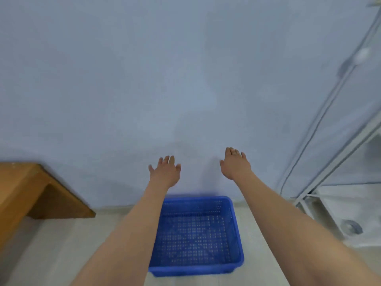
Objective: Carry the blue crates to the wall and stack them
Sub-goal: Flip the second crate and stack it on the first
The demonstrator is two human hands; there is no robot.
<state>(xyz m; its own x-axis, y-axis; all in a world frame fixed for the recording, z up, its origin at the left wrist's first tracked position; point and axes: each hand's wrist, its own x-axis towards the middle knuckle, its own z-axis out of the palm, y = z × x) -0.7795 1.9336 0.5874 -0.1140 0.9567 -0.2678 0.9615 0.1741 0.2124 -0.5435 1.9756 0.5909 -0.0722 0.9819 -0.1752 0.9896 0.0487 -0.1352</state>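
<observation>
A blue perforated plastic crate (233, 215) sits on the pale floor, its far edge against the light blue wall (165, 79). It holds nothing. My left hand (165, 172) and my right hand (236, 164) are both raised in front of the wall, above and beyond the crate, fingers spread and holding nothing. My left forearm covers the crate's left rim. No other crate is in view.
A wooden bench or table (31, 193) stands at the left against the wall. At the right, a white metal rack (338, 213) with cables running up the wall (321, 120) stands close to the crate. Pale floor (61, 244) lies on both sides of the crate.
</observation>
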